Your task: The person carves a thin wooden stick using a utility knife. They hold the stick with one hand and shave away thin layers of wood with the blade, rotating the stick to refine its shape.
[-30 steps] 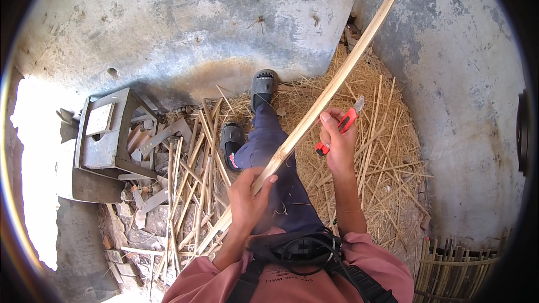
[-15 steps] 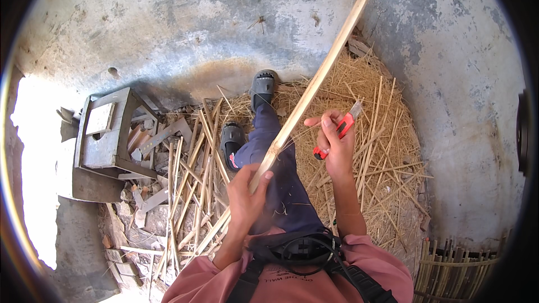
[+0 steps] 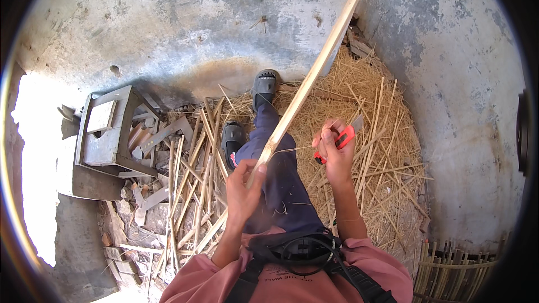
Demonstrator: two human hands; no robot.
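Note:
My left hand (image 3: 245,191) is closed around the lower part of a long, pale bamboo strip (image 3: 306,87), its thumb along the strip. The strip slants up and away to the right, with a knot just above my fingers. In my right hand (image 3: 335,163) is a red utility knife (image 3: 344,137), its blade out and pointing up to the right. The right thumb and fingertips are pinched at the end of a thin sliver (image 3: 293,149) that stretches from the strip near the knot. Whether the sliver is still joined there, I cannot tell.
Straw-like shavings (image 3: 342,87) and loose strips cover the floor to the right. More bamboo strips (image 3: 196,163) lie left of my legs, beside a wooden box-like frame (image 3: 106,129) and rubble. A bamboo basket (image 3: 455,272) stands at the lower right. Stained walls (image 3: 224,22) close in ahead.
My right index finger, stretched out before, has curled in to a pinch, and the thin sliver now spans toward it. The bamboo strip's far end has shifted slightly left.

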